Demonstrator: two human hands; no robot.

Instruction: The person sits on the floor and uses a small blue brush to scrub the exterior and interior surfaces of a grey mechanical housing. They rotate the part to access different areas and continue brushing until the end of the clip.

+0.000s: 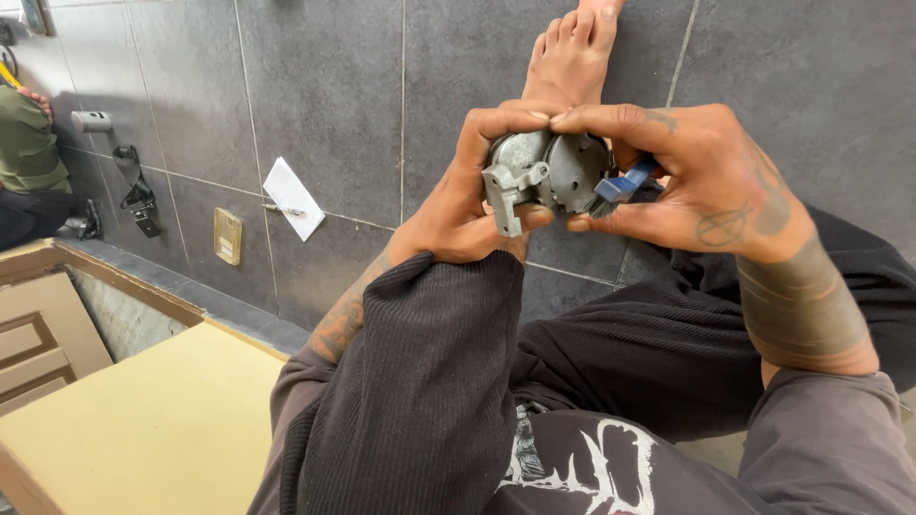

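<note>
Fingers of both hands close around a grey metal mechanism, a rounded cast part with a lighter bracket jutting from its lower left; it is held up in the air above the person's lap, in front of the dark tiled floor. On its left side, the left hand cups it from behind, fingers curled over its top edge and thumb pressed against the bracket. On its right side, the right hand pinches it, forefinger laid along the top to meet the left fingertips and thumb pushed up from below, while a small blue-handled brush is tucked between that hand and the metal, its dark bristles touching the part. Directly beyond the mechanism a bare foot rests on the tiles, partly hidden by the knuckles. Well to the left of the mechanism lie a white paper slip, a small tan rectangular plate, a black strap with buckle and a grey cylinder. Below and left of it sits a pale yellow board, edged by a brown wooden frame. Far left, another person's green sleeve shows at the border.
</note>
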